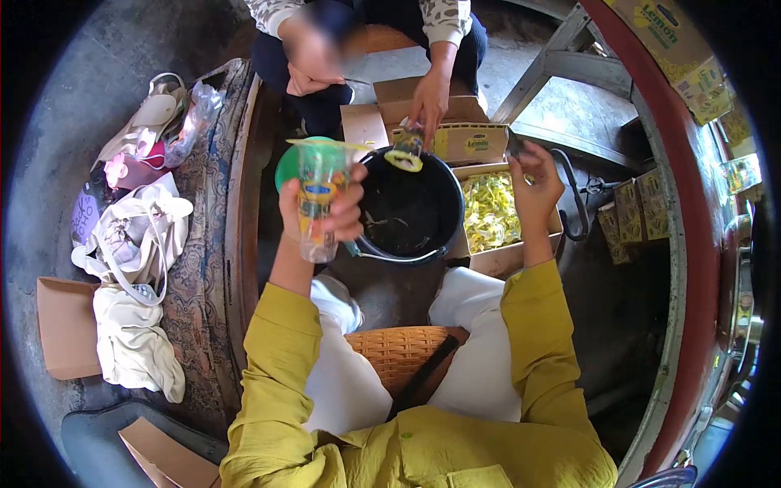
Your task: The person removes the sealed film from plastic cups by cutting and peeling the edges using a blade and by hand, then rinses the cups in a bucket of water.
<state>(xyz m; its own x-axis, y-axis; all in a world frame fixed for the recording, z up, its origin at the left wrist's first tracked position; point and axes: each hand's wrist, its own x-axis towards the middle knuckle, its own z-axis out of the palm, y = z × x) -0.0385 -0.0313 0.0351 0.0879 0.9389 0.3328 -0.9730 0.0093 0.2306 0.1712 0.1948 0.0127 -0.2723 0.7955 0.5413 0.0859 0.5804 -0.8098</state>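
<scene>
My left hand (348, 210) is wrapped round a clear plastic cup (313, 175) with a printed label. The cup is upright, with a yellow rim or film across its top, left of the black bucket (457, 203). My right hand (538, 183) is raised above the right side of a cardboard box. Its fingers are pinched around a small dark thing (513, 145) that I cannot make out. Yellow wrappers or sachets (492, 213) fill that box (506, 262). Across from me, a person's hand (431, 102) holds another printed cup (405, 150), tilted over the bucket.
A green basin (288, 172) sits behind my cup. A lemon-printed carton (472, 144) lies beyond the bucket. Bags and white cloth (134, 325) lie on the patterned seat (207, 268) at left. A wooden frame (561, 65) and more cartons (639, 203) stand at right.
</scene>
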